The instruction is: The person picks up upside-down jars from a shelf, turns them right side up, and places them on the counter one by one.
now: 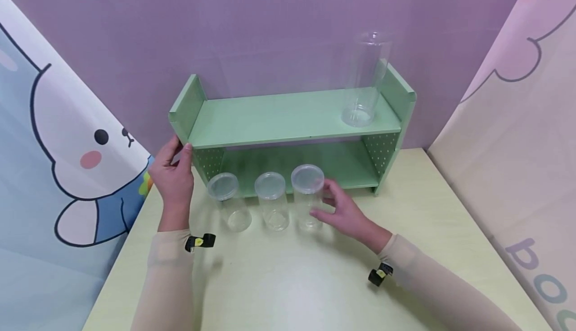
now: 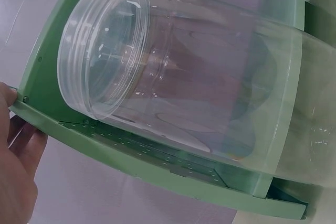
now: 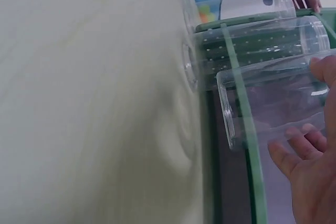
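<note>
At right wrist, jar (image 3: 281, 100) in grip (image 3: 317, 179), seemingly raised — headcam unclear

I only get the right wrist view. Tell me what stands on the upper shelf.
Observer: One tall clear container stands near the right end of the upper shelf.
Operator: Now report the top of the jar by the right hand; my frame cuts it off.
Observer: In the head view, a translucent lid is on it.
Operator: Tell me what's past the table's right edge.
Observer: A pale cloth with printed lettering hangs to the right of the table.
</note>
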### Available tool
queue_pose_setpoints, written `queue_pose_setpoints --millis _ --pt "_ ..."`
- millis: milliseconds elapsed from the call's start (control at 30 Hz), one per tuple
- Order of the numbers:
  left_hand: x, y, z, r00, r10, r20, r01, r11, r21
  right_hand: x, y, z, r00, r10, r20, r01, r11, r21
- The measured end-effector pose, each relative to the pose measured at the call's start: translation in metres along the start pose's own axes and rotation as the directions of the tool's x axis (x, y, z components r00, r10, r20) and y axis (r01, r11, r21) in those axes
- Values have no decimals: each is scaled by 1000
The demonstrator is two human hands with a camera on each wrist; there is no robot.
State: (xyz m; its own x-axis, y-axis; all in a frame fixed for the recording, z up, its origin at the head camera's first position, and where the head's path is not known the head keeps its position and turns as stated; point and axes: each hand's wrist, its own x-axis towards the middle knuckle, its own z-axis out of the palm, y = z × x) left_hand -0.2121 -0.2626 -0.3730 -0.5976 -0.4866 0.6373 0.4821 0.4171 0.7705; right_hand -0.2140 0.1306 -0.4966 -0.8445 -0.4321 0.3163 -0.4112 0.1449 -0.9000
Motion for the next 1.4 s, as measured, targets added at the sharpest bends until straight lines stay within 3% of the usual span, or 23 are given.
queue_pose_setpoints --millis 867,1000,1400 --pt "1 -2 1 1000 -6 18 6 1000 12 1 29 13 996 82 20 -83 997 8" --pt "3 -14 -1 1000 -9 13 9 1000 21 2 29 14 997 76 26 -76 997 -2" --pt "-1 -3 -1 1000 -11 11 10 1000 17 2 29 12 996 76 36 -75 996 -42"
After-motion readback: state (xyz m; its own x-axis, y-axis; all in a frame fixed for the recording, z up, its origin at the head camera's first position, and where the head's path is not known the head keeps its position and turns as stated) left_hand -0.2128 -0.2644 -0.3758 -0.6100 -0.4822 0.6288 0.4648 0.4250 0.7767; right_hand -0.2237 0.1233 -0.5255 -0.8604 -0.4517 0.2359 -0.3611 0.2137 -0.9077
